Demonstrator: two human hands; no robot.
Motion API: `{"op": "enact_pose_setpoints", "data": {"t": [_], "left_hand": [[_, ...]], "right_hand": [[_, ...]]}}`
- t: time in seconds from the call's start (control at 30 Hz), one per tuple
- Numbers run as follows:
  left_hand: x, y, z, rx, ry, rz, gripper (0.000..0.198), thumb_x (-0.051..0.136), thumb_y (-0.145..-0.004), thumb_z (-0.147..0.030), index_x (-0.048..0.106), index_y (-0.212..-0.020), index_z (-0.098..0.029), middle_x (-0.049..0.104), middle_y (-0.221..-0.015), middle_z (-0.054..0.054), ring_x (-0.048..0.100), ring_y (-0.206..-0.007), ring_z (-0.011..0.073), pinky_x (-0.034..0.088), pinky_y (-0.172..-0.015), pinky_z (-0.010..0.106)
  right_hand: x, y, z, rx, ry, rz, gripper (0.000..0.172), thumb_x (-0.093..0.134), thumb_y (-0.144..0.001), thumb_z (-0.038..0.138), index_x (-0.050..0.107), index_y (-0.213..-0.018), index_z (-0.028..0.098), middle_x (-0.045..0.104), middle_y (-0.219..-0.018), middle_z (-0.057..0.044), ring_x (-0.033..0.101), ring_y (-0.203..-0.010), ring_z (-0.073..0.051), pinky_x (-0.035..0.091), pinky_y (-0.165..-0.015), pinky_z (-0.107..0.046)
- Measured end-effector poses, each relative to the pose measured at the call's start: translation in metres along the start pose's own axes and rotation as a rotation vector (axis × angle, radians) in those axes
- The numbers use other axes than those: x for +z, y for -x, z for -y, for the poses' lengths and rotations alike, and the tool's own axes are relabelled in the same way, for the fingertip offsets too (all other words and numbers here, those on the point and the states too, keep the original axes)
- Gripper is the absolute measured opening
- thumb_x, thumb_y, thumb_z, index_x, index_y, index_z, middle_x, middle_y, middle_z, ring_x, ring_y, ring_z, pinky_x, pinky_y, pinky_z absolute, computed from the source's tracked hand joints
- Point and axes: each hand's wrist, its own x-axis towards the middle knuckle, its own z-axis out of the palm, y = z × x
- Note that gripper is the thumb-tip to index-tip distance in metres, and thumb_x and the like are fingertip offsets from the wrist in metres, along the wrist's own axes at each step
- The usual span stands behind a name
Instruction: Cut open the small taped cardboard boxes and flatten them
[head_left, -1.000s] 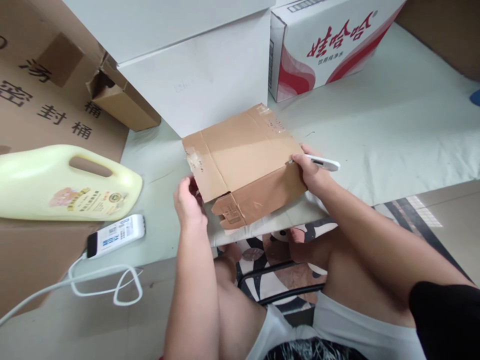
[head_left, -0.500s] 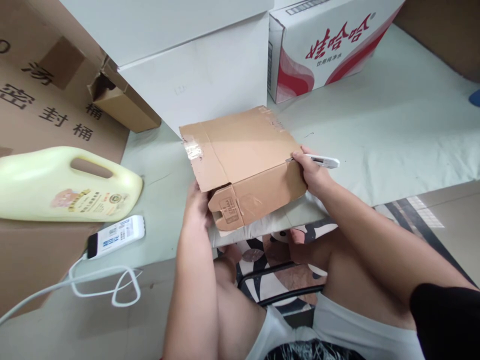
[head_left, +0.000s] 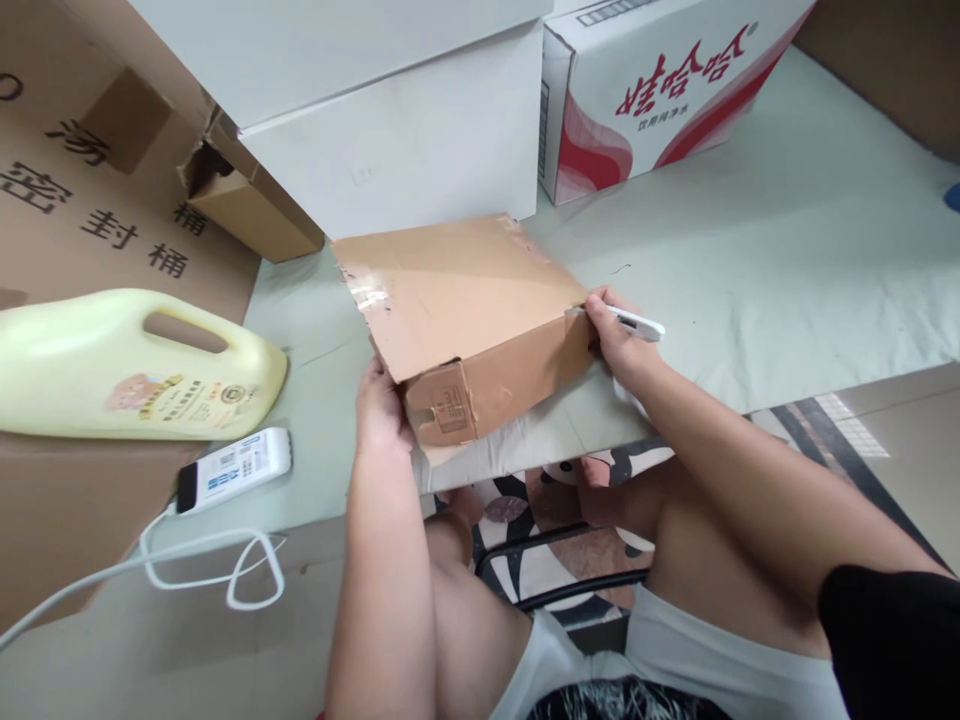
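A brown cardboard box (head_left: 457, 295) lies tilted near the front edge of the covered surface, its printed end flap and tape remnants showing. My left hand (head_left: 382, 408) is closed on its near left corner, fingers partly hidden beneath the cardboard. At the right corner, my right hand (head_left: 619, 335) is wrapped round a white utility knife (head_left: 639, 324), the blade end close to the box edge. Some of the right fingers also press against the box there. Whether the blade touches the cardboard I cannot tell.
A pale yellow jug (head_left: 75, 370) lies at the left beside a white device (head_left: 236, 468) with a cable (head_left: 112, 572). Behind stand white boxes (head_left: 420, 130), a red-and-white carton (head_left: 667, 90) and a small brown box (head_left: 255, 215). The green cloth (head_left: 787, 270) covers the surface.
The cardboard box has shifted left and turned slightly, its left corner dropping lower. Both hands moved a little left with it, the utility knife still in my right hand.
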Motion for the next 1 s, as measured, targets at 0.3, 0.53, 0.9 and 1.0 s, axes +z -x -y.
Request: {"op": "enact_pose_setpoints", "data": {"t": [0.3, 0.53, 0.9, 1.0], "left_hand": [[0.002, 0.007, 0.003, 0.024, -0.092, 0.134, 0.051, 0.088, -0.051, -0.027, 0.071, -0.098, -0.019, 0.080, -0.089, 0.007, 0.078, -0.092, 0.0305, 0.062, -0.084, 0.040], [0.009, 0.009, -0.001, -0.057, -0.022, 0.178, 0.052, 0.069, -0.074, -0.066, 0.072, -0.095, -0.019, 0.079, -0.094, 0.013, 0.074, -0.113, 0.0366, 0.064, -0.084, 0.045], [-0.014, 0.014, -0.014, -0.024, -0.165, 0.227, 0.057, 0.093, -0.055, -0.025, 0.066, -0.105, -0.019, 0.079, -0.102, 0.010, 0.078, -0.093, 0.0304, 0.065, -0.082, 0.042], [-0.016, 0.018, -0.017, -0.078, -0.185, 0.303, 0.063, 0.096, -0.052, -0.027, 0.066, -0.106, -0.018, 0.080, -0.104, 0.012, 0.078, -0.093, 0.0318, 0.065, -0.082, 0.042]], "right_hand": [[-0.002, -0.003, -0.002, -0.098, 0.291, 0.013, 0.042, 0.066, -0.082, 0.051, 0.052, -0.113, 0.027, 0.060, -0.077, 0.000, 0.056, -0.070, -0.023, 0.045, -0.072, -0.041], [0.006, -0.003, -0.006, -0.207, 0.511, 0.148, 0.033, 0.069, -0.077, 0.042, 0.051, -0.100, 0.027, 0.067, -0.081, -0.004, 0.061, -0.080, -0.028, 0.044, -0.081, -0.045], [-0.010, -0.014, -0.005, -0.093, -0.300, -0.125, 0.035, 0.061, -0.079, 0.052, 0.037, -0.090, 0.028, 0.069, -0.087, -0.002, 0.067, -0.082, -0.022, 0.050, -0.078, -0.039], [-0.017, -0.020, -0.012, -0.152, -0.138, -0.124, 0.041, 0.064, -0.077, 0.057, 0.043, -0.099, 0.029, 0.072, -0.099, -0.005, 0.070, -0.092, -0.026, 0.053, -0.078, -0.042]]}}
